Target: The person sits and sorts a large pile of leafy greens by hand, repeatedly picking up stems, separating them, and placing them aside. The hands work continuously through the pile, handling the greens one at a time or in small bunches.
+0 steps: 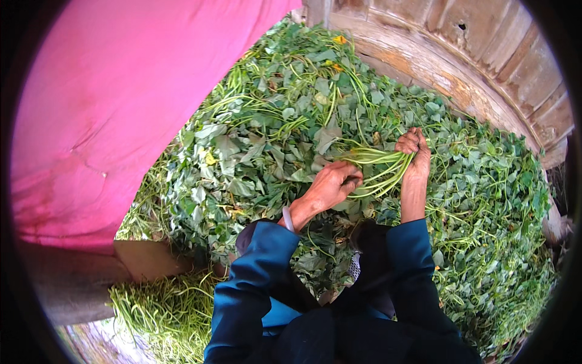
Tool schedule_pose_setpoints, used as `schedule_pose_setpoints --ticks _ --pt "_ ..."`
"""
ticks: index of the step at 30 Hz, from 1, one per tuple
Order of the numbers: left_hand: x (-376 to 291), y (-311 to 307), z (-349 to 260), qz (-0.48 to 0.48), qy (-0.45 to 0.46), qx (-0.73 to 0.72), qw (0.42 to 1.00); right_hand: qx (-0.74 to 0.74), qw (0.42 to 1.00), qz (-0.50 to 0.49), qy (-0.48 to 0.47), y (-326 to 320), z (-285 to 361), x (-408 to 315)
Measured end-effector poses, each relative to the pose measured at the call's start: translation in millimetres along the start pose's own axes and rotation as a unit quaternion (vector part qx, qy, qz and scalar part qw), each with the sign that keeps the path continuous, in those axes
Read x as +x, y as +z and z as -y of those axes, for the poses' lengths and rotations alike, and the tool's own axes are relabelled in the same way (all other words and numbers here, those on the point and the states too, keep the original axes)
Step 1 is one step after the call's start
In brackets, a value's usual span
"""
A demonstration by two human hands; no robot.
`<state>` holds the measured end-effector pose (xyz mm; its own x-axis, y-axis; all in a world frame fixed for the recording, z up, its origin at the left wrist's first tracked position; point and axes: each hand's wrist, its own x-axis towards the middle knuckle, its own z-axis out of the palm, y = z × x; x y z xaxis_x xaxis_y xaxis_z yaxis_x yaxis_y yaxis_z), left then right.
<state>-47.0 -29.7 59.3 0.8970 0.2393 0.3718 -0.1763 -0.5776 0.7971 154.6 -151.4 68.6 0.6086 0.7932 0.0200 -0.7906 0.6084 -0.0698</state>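
Note:
A bunch of long, pale green leaf stalks (386, 166) stretches between my two hands, over a thick heap of cut leafy vines (254, 159). My right hand (414, 152) grips the stalk ends in closed fingers, raised on the right. Lower and to the left, my left hand (336, 182) has its fingers curled in at the other end of the bunch, near the leaves. Its fingertips are partly hidden, so whether it pinches a stalk is unclear. A pale bangle (288, 218) circles my left wrist.
A pink cloth (104, 104) hangs across the upper left. Beneath it runs a wooden beam (77, 277). Stripped stalks (168, 309) lie piled at lower left. A weathered wooden plank wall (454, 54) borders the heap at upper right. A patterned shoe (354, 266) shows between my knees.

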Motion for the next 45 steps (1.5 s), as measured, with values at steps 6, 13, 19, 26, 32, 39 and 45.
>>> schedule_pose_setpoints --ticks 6,13,19,26,32,39,45 --pt "-8.2 2.1 23.4 0.103 -0.087 -0.223 0.966 0.031 0.996 -0.042 -0.071 -23.2 12.6 8.2" --pt "-14.4 -0.4 23.8 0.16 -0.189 -0.311 0.918 0.018 0.988 -0.105 -0.113 -32.9 14.9 13.7" --pt "-16.1 5.8 21.8 0.068 -0.158 -0.281 0.944 0.016 0.987 -0.115 -0.108 -35.6 8.9 18.4" --pt "-19.1 19.2 31.8 -0.036 -0.111 -0.295 0.948 -0.02 0.983 -0.137 -0.121 -33.0 4.1 19.2" --pt "-18.5 24.3 43.9 -0.019 -0.198 -0.297 0.934 -0.025 0.986 -0.12 -0.117 -31.3 7.0 19.8" --pt "-21.2 12.6 34.6 0.024 -0.298 -0.456 0.838 -0.002 0.99 -0.071 -0.122 -31.4 10.7 19.5" --pt "-25.3 8.5 34.4 0.121 -0.287 -0.396 0.864 -0.025 0.99 -0.077 -0.118 -31.8 12.5 21.5"
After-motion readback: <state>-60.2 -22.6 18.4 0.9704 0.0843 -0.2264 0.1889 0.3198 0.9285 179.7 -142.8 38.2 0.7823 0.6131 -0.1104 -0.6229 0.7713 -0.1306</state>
